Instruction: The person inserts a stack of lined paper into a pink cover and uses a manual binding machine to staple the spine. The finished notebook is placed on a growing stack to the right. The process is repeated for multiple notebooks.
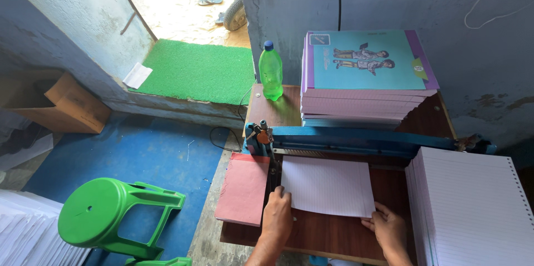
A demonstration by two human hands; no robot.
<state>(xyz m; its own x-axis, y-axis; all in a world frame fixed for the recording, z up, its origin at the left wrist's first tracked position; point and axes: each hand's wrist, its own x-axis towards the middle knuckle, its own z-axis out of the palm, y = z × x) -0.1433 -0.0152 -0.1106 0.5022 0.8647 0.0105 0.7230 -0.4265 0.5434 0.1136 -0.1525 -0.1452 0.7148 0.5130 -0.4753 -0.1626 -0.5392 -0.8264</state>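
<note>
Lined paper sheet point(328, 186) lies flat on the brown tabletop point(328, 235), its far edge tucked up against the blue machine bar point(361, 139). From the head view, the person's left hand point(277, 216) presses down at the sheet's near-left corner, fingers flat, grip not closed around anything. Right hand point(385, 227) pins the near-right corner the same way, flat and loose. Just right of it sits a tall stack of lined pages point(473, 210). Behind the bar there's a pile of notebooks point(367, 77) with a teal cover on top, and a green bottle point(270, 73) beside it. A pink board point(243, 188) lies left of the sheet, with a green plastic stool point(111, 216) tipped over on the blue floor point(156, 154).
</note>
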